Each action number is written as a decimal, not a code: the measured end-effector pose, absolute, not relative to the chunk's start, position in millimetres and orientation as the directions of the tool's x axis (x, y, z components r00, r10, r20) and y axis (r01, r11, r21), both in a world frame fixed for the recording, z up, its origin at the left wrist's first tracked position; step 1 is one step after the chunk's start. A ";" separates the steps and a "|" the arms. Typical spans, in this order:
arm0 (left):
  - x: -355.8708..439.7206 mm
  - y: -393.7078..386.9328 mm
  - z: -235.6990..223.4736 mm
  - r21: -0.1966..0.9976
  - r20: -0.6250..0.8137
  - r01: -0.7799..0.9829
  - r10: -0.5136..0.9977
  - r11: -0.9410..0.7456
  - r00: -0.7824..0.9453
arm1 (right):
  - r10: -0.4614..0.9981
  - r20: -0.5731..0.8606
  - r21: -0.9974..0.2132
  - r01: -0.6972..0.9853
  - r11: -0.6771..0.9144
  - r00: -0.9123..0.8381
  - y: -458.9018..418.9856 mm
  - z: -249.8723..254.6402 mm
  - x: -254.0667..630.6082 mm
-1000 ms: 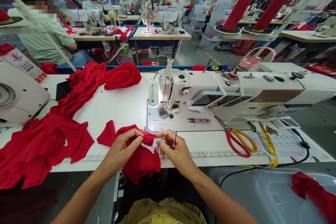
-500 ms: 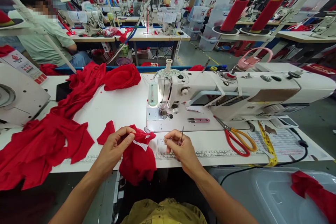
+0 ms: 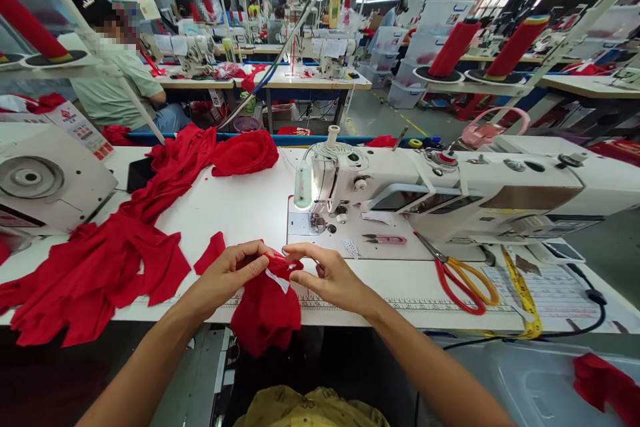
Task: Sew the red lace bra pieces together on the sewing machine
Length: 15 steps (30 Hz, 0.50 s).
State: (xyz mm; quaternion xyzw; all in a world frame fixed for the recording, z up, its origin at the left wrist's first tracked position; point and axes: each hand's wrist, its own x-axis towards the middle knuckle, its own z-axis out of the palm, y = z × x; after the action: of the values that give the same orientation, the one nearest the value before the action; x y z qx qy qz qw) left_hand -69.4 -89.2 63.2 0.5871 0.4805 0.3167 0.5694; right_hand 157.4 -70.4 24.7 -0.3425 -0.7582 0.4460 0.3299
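My left hand [image 3: 235, 273] pinches the upper edge of a small bunched red garment [image 3: 267, 313], which hangs over the table's front edge. A white label [image 3: 278, 281] lies on the fabric just below those fingertips. My right hand [image 3: 325, 273] has come to the garment's right side, its forefinger and thumb apart at the cloth. Its other fingers are curled around a thin dark pointed tool [image 3: 319, 269], mostly hidden now. A small printed white tag [image 3: 351, 249] lies on the sewing machine [image 3: 380, 173] bed, beyond my right hand.
Pink thread snips [image 3: 385, 239] lie on the machine bed. Scissors with red and orange handles [image 3: 463, 283] and a yellow tape measure [image 3: 523, 293] are at the right. Red cloth [image 3: 125, 240] is heaped at the left. A co-worker [image 3: 110, 73] sits at the far left.
My right hand has moved left to the red garment. The white tag that was by its fingers now lies on the machine bed. The camera view has shifted slightly.
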 end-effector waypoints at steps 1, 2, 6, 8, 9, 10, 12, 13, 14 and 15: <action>-73.2 -90.1 62.9 0.973 -0.181 0.199 0.928 0.119 0.325 | 0.812 0.170 -0.919 0.207 0.335 -0.559 -67.5 24.1 153.4; -76.4 -91.3 62.2 0.972 -0.184 0.196 0.932 0.127 0.311 | 0.810 0.143 -0.932 0.197 0.303 -0.569 -65.2 23.9 150.9; -76.8 -98.1 51.2 0.967 -0.155 0.237 0.956 0.095 0.251 | 0.814 0.039 -0.951 0.229 0.208 -0.579 -63.1 28.2 150.2; -72.3 -103.6 40.6 0.960 -0.108 0.276 0.974 0.050 0.200 | 0.823 0.022 -0.949 0.247 0.196 -0.568 -65.9 31.8 147.0; -72.0 -106.8 35.3 0.957 -0.079 0.290 0.984 0.030 0.161 | 0.828 0.029 -0.950 0.242 0.196 -0.560 -68.1 33.3 142.2; -74.7 -109.6 31.1 0.953 -0.047 0.302 0.993 0.011 0.112 | 0.834 0.038 -0.955 0.227 0.193 -0.551 -70.6 34.8 134.4; -93.2 -111.2 30.4 0.937 0.017 0.348 1.000 -0.023 0.020 | 0.847 0.047 -0.973 0.168 0.159 -0.529 -75.0 38.2 109.8; -109.0 -108.0 35.8 0.911 0.057 0.410 0.998 -0.048 -0.009 | 0.856 0.032 -0.986 0.122 0.111 -0.516 -75.9 41.2 94.0; -127.5 -101.2 45.7 0.857 0.099 0.508 0.995 -0.085 -0.001 | 0.859 0.007 -0.997 0.068 0.048 -0.511 -75.5 45.4 77.3; -146.6 -90.6 59.8 0.776 0.179 0.616 0.984 -0.139 -0.003 | 0.860 -0.013 -0.999 -0.020 -0.027 -0.510 -73.8 51.1 61.3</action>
State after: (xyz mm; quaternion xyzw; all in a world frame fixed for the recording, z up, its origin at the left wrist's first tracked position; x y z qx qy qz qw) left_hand -146.6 -90.6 59.8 0.6597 0.6063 0.3663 0.2512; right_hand 61.3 -73.8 51.1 -0.3483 -0.6025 0.6263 0.3513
